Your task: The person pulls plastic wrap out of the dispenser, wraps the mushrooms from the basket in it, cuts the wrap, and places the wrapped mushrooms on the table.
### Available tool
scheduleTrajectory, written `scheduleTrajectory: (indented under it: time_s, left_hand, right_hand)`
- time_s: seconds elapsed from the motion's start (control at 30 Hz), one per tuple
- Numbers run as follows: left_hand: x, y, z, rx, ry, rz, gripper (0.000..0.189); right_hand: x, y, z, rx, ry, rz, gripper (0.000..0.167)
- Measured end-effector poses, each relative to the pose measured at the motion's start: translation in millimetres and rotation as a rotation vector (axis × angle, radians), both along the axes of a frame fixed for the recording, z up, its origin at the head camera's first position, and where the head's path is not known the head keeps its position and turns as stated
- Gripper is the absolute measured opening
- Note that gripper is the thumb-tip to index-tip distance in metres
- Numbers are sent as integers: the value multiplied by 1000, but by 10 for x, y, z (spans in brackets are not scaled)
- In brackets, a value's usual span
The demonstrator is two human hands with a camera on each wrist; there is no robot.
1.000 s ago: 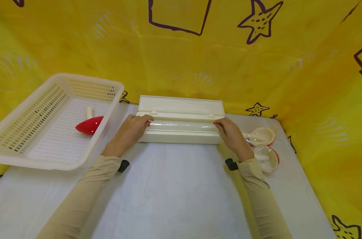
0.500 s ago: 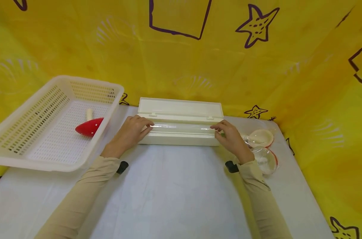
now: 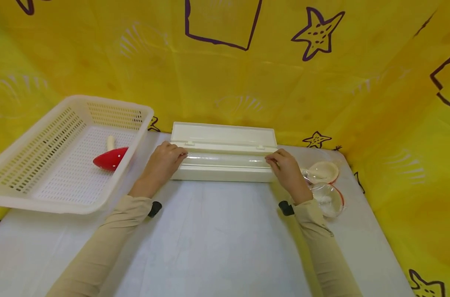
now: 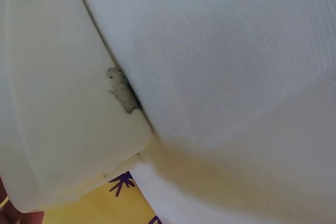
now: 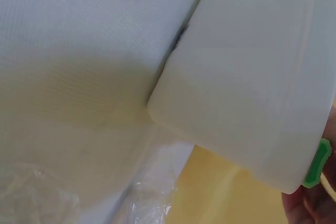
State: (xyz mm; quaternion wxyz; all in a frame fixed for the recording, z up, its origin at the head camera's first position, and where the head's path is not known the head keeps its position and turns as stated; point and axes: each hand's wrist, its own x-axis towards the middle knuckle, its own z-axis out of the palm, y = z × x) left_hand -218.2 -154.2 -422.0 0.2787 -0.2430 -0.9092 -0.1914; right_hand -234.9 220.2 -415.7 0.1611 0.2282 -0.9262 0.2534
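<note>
In the head view a white cling film dispenser [image 3: 225, 175] lies at the back of the table, its lid [image 3: 223, 134] tipped back. A shiny roll of cling film [image 3: 226, 159] fills its trough. My left hand [image 3: 162, 164] pinches the film at the left end, thumb against forefinger. At the right end my right hand [image 3: 286, 170] pinches it likewise. Both wrist views show mainly the dispenser's end corners, with only bits of fingers. A green slider [image 5: 317, 163] sits beside the right fingers in the right wrist view.
On the left stands a white slotted basket [image 3: 99, 202] holding a red dotted, scoop-like piece [image 3: 111, 159] with a cream handle. Two red-rimmed, cream-coloured bowl-shaped pieces [image 3: 326, 200] in clear film lie right of my right hand. A yellow patterned cloth [image 3: 225, 70] hangs behind.
Half a second ago the fingers of both hands were spread more and the right fingertips sat further inward. Now thumbs and forefingers are together at the film's ends. The dispenser stays put.
</note>
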Motion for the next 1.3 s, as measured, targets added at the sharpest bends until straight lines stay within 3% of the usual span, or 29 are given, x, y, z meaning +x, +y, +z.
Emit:
scheduleTrajectory:
  time_s: [0.33, 0.7, 1.0, 1.3]
  left_hand:
    - [55, 50, 88, -9, 47, 103, 7]
    - [53, 55, 186, 30, 6, 114, 13]
    - [69, 76, 266, 41, 52, 116, 14]
    - [57, 76, 355, 37, 70, 118, 13]
  right_hand:
    - [68, -29, 90, 70, 127, -86, 17]
    - [64, -15, 232, 26, 150, -84, 16]
    - [84, -18, 372, 16, 206, -89, 18]
    - [72, -24, 461, 8, 203, -99, 18]
